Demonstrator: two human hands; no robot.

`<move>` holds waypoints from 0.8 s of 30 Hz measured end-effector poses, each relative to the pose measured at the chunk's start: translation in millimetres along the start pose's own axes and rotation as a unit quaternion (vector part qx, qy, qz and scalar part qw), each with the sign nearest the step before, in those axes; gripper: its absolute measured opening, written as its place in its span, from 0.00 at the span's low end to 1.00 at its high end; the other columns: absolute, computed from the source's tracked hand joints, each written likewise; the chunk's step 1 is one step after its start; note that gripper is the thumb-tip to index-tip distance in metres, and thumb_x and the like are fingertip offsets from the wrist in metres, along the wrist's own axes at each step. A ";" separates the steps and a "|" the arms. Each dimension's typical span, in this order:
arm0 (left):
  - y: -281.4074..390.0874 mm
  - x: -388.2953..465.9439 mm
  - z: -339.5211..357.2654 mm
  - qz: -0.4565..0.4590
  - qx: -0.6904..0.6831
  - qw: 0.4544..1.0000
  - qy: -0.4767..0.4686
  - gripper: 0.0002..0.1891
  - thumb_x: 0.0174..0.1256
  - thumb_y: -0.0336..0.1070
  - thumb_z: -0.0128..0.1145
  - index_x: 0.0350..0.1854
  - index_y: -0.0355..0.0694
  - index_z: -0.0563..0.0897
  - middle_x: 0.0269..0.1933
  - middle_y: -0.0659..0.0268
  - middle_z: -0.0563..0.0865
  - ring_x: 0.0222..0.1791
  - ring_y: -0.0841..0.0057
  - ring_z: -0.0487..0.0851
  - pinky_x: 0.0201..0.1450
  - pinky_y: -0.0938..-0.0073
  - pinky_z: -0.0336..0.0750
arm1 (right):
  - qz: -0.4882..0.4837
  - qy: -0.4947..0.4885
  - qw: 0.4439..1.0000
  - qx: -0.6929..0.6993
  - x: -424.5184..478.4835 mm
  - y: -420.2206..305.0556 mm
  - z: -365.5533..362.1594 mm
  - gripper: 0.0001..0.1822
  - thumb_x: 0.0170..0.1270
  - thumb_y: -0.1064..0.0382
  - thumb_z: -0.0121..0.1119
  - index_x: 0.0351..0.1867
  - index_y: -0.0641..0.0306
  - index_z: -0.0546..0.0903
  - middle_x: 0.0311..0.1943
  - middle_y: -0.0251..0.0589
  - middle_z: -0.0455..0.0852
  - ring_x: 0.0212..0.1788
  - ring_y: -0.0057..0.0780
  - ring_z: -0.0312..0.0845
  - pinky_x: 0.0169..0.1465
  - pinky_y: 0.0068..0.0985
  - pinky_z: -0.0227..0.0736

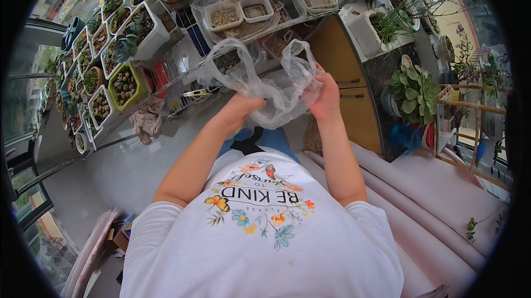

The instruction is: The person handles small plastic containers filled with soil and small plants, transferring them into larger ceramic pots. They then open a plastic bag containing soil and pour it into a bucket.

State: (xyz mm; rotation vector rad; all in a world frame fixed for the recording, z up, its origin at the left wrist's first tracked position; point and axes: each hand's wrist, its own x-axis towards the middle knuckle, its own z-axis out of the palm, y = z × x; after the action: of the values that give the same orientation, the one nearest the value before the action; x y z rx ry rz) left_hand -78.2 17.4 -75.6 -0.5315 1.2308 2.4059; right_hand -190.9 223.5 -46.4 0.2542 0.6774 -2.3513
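Between my hands hangs a clear plastic bag [278,109], its two loop handles standing up on the far side. My left hand [240,111] grips the bag's left side, the thumb lying over the film. On the right, my right hand [325,92] pinches the other side, with some fingers hidden behind the crumpled plastic. The bag looks see-through and slack; I make out nothing inside it. Just beyond it is the front edge of a wire rack [249,43] bearing pots and trays.
Potted succulents [124,84] crowd the shelf at left. White tubs of soil and grit [224,15] sit on the rack ahead. A crumpled cloth [147,119] hangs at its edge, near a yellow-handled tool [195,93]. Right stand a wooden cabinet [352,111] and a large succulent [412,92].
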 end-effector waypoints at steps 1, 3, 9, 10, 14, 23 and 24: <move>0.5 -1.7 -0.5 0.007 0.082 0.996 0.019 0.23 0.61 0.31 0.58 0.60 0.37 0.73 0.52 0.60 0.82 0.50 0.72 0.81 0.53 0.70 0.76 | -0.015 0.017 0.999 -0.027 -1.0 6.4 -3.0 0.22 0.59 0.67 0.52 0.57 0.62 0.70 0.48 0.43 0.80 0.43 0.32 0.79 0.50 0.30 0.75; 0.4 -2.6 -1.9 0.023 0.246 0.968 0.050 0.21 0.63 0.34 0.59 0.58 0.36 0.75 0.49 0.62 0.83 0.46 0.74 0.82 0.50 0.72 0.76 | -0.045 0.050 0.994 -0.082 -2.9 20.5 -5.1 0.24 0.58 0.69 0.54 0.59 0.60 0.68 0.49 0.43 0.79 0.43 0.32 0.78 0.47 0.30 0.76; -15.3 5.8 -12.1 -0.017 0.108 0.971 0.213 0.20 0.69 0.46 0.56 0.54 0.36 0.76 0.45 0.61 0.84 0.44 0.73 0.82 0.52 0.71 0.75 | -0.114 0.182 0.901 -0.376 -15.2 30.5 -36.8 0.26 0.59 0.70 0.57 0.60 0.61 0.67 0.49 0.41 0.76 0.46 0.29 0.76 0.48 0.28 0.74; -16.1 6.8 -12.0 -0.037 0.079 0.973 0.212 0.20 0.70 0.47 0.55 0.54 0.36 0.76 0.46 0.61 0.84 0.45 0.72 0.83 0.52 0.70 0.75 | -0.126 0.200 0.871 -0.431 -18.2 31.3 -44.0 0.25 0.59 0.69 0.57 0.59 0.62 0.67 0.49 0.41 0.76 0.45 0.28 0.76 0.48 0.27 0.74; -17.9 7.4 -13.5 -0.099 -0.014 0.975 0.199 0.23 0.71 0.52 0.51 0.55 0.37 0.76 0.50 0.61 0.84 0.49 0.70 0.82 0.55 0.66 0.75 | -0.216 0.245 0.711 -0.623 -35.1 34.7 -48.5 0.24 0.59 0.68 0.61 0.57 0.63 0.69 0.48 0.43 0.77 0.44 0.33 0.77 0.48 0.27 0.73; -26.2 -13.1 -28.6 -0.090 -0.070 0.985 0.130 0.25 0.74 0.52 0.47 0.61 0.37 0.73 0.59 0.61 0.80 0.56 0.70 0.78 0.60 0.67 0.72 | -0.158 -0.152 0.619 -0.755 -20.1 68.1 -11.6 0.16 0.52 0.69 0.61 0.45 0.62 0.80 0.40 0.46 0.81 0.42 0.51 0.77 0.47 0.37 0.74; -25.0 -15.4 -30.4 -0.079 -0.073 0.987 0.120 0.25 0.74 0.52 0.46 0.61 0.37 0.73 0.59 0.61 0.79 0.56 0.70 0.79 0.60 0.67 0.72 | -0.092 -0.152 0.599 -0.780 -10.8 72.3 -25.0 0.19 0.53 0.69 0.61 0.49 0.60 0.79 0.44 0.46 0.81 0.45 0.51 0.77 0.50 0.37 0.74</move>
State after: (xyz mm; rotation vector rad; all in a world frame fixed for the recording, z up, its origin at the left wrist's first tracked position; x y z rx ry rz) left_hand -48.0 3.3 -101.5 -0.9503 1.0624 2.3586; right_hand -135.5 196.4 -93.0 -0.9986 2.2434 -1.0525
